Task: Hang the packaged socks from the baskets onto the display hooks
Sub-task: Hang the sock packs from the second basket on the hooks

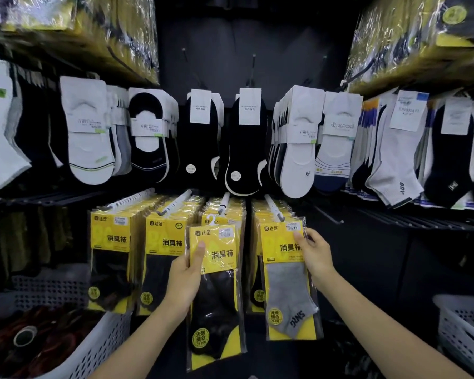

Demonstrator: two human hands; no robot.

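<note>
My left hand [185,280] grips a yellow pack of black socks [215,294] by its left edge, thumb on the front. Its white hanger tab is just below the tip of the third display hook [224,205]. My right hand [314,254] pinches the right edge of a yellow pack of grey socks [288,285] that hangs at the front of the fourth hook [274,209]. Both packs are upright and side by side.
Two more hooks [133,199] to the left carry several yellow packs. Above hang rows of white and black socks [246,143]. A white basket [93,348] with dark goods sits lower left, another basket [465,326] lower right. An empty hook [330,216] sticks out right.
</note>
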